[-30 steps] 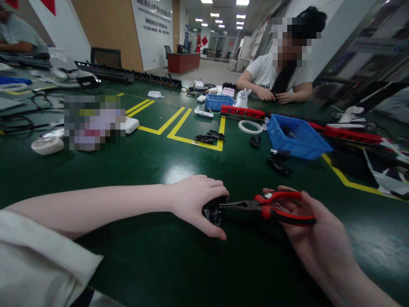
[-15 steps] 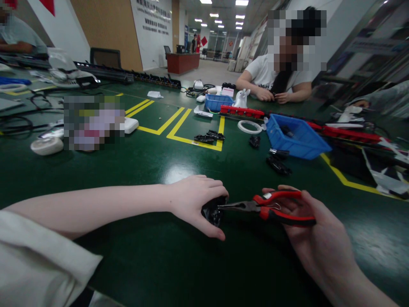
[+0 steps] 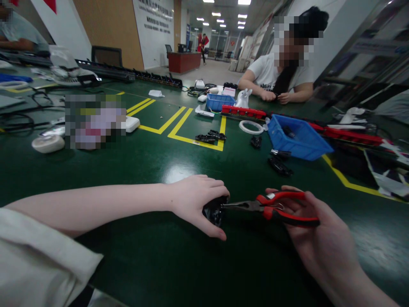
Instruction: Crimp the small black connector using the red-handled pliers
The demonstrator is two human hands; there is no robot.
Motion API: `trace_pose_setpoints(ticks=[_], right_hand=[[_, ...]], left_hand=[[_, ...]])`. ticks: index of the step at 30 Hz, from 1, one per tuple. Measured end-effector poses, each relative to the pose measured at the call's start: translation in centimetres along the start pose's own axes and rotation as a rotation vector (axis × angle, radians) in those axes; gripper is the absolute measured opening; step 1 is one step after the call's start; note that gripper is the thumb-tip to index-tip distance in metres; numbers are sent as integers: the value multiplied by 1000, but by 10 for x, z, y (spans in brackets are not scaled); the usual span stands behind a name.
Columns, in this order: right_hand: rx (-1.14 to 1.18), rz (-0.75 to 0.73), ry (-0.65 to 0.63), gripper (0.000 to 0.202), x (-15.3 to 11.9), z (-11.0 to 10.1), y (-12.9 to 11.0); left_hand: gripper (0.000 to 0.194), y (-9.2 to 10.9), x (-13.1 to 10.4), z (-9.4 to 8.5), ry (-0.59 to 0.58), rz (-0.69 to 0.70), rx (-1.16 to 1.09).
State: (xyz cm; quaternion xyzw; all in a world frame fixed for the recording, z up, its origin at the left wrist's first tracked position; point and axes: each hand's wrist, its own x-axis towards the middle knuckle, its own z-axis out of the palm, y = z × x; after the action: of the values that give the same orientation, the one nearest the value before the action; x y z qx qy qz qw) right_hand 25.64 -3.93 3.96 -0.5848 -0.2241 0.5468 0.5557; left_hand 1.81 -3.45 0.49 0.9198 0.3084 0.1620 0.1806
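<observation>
A small black part is held against the green table by my left hand, its fingers over the top and its thumb along the near side. Red-and-black needle-nose pliers lie in my right hand, which is wrapped round the handles. The tips of the pliers point left and meet the right side of the black part. Whether they grip anything there is too small to tell. Beyond my hands, more black parts lie near a blue bin.
A white ring, a red strip and a smaller blue bin stand farther back. At the left are a white rounded object and cables. A person sits across the green table.
The pliers and my right hand have shifted very slightly to the right. My left hand keeps its hold on the black part. The view has moved a little.
</observation>
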Motion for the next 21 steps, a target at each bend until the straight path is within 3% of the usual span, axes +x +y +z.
trace_pose_setpoints(ticks=[21], right_hand=[[-56, -30, -90, 30, 0, -3, 4]], left_hand=[[72, 0, 1, -1, -6, 5, -6]])
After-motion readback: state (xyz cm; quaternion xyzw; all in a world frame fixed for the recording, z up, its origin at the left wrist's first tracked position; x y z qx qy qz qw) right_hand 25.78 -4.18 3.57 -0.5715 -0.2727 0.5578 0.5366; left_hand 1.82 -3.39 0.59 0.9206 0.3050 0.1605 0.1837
